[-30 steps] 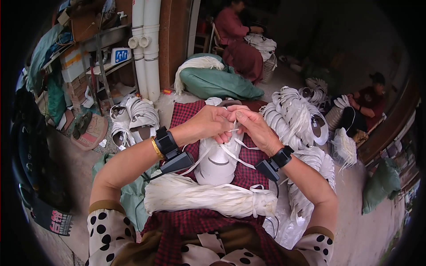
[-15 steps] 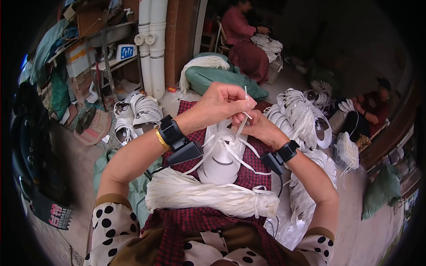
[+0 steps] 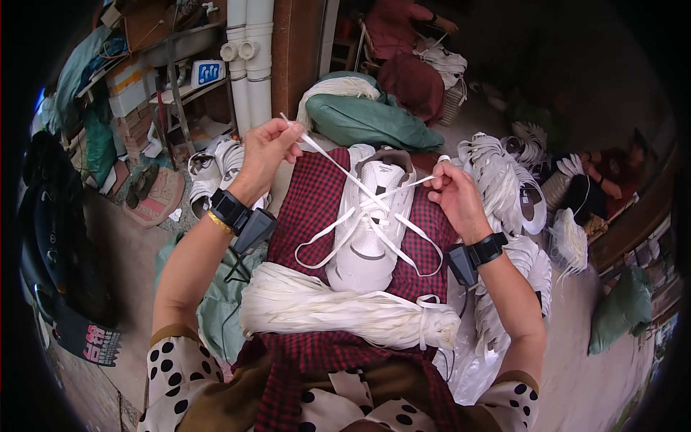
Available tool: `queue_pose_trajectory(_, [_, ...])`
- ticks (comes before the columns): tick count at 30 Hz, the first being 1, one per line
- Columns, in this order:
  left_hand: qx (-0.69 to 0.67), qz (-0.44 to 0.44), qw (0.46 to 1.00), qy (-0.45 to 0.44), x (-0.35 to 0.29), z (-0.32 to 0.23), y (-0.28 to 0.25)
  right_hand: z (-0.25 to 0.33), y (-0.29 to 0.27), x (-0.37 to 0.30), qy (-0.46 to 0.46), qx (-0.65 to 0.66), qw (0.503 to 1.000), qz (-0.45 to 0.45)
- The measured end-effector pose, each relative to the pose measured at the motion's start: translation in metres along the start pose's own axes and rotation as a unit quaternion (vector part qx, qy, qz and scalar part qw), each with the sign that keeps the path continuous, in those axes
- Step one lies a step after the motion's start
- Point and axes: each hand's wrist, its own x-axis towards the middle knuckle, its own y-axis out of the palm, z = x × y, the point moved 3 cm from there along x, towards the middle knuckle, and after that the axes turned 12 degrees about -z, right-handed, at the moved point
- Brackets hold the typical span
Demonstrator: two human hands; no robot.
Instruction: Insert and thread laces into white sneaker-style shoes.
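Note:
A white sneaker (image 3: 360, 263) lies on my lap over a red-and-black checked cloth (image 3: 306, 194), its toe toward me. White shoelaces (image 3: 376, 203) cross over its front, with loose loops hanging to both sides. Up and to the left of the shoe, my left hand (image 3: 272, 147) pinches one lace end between thumb and fingers, drawing it taut. The other lace runs to my right hand (image 3: 452, 189), which pinches it on the shoe's right side. Closer to me, a thick tied bundle of white laces (image 3: 338, 309) rests across my lap.
Stacks of white shoe parts (image 3: 497, 180) stand at my right, more (image 3: 216, 165) at left beyond my arm. A green sack (image 3: 367, 119) lies ahead near white pipes (image 3: 252, 65). Two people sit at the back, one in dark red (image 3: 410, 79).
My hands were close together above the shoe; now they are apart, the left up and left, the right to the right. The laces stretch between hands and shoe.

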Motion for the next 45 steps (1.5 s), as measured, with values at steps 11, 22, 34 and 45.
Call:
queue_pose_trajectory(11, [0.351, -0.192, 0.916, 0.022, 0.068, 0.05, -0.188, 0.045, -0.22, -0.031, 0.083, -0.212, 0.921, -0.315])
queue_pose_trajectory(22, [0.305, 0.305, 0.85, 0.304, -0.083, -0.029, 0.054, 0.028, 0.045, -0.062, -0.256, -0.477, 0.833, 0.11])
queue_pose_trajectory(34, [0.209, 0.302, 0.893, 0.26, -0.076, -0.015, 0.07, 0.017, 0.033, -0.028, -0.091, -0.419, 0.853, 0.297])
queue_pose_trajectory(45, [0.224, 0.262, 0.922, 0.176, -0.073, -0.008, 0.062, 0.026, 0.052, -0.044, -0.224, -0.423, 0.849, 0.225])
